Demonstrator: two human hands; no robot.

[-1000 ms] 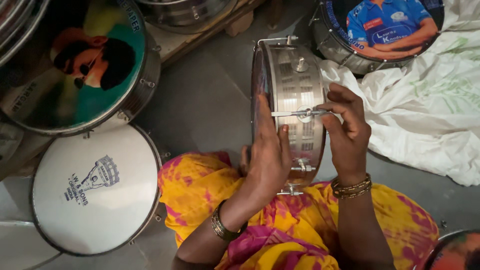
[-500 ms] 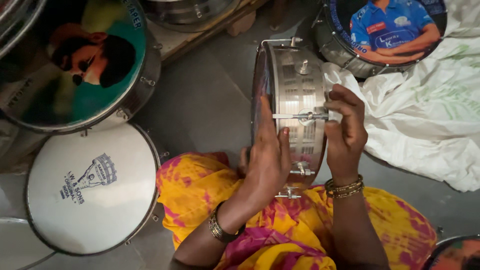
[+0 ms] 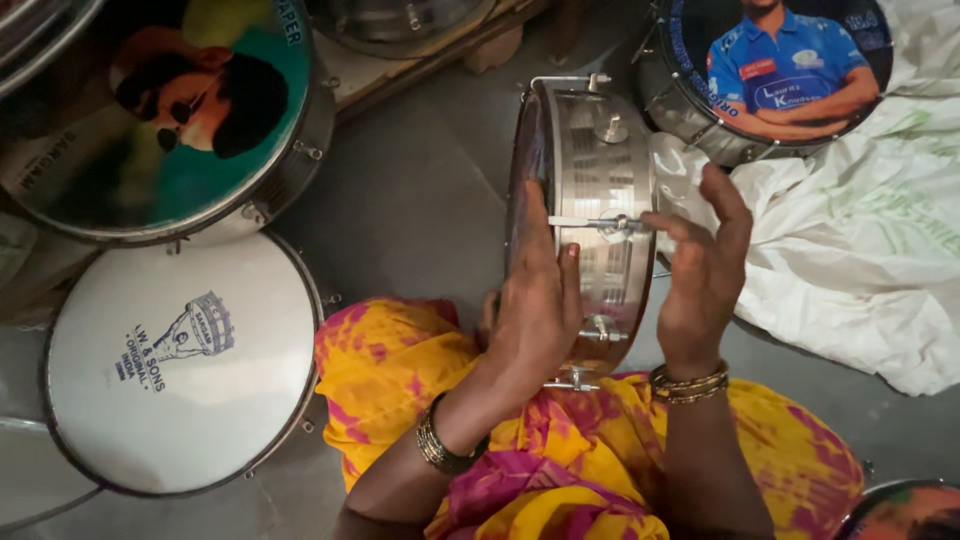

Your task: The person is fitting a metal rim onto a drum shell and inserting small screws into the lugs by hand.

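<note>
Grey floor spreads under my knees, with drums all around. I press my left hand (image 3: 535, 310) flat, fingers straight, against the shell of the steel drum (image 3: 600, 190) standing on edge before me. Just right of it, my right hand (image 3: 700, 270) pinches the tension rod (image 3: 595, 223) across that shell. Beyond my right hand lies a white sack (image 3: 860, 250); far left of my left hand sits a white drum (image 3: 180, 360).

Our left hand (image 3: 535, 300) lies flat with its fingers straight. Our right hand (image 3: 700, 265) pinches with its fingertips, wrist bent up.
</note>
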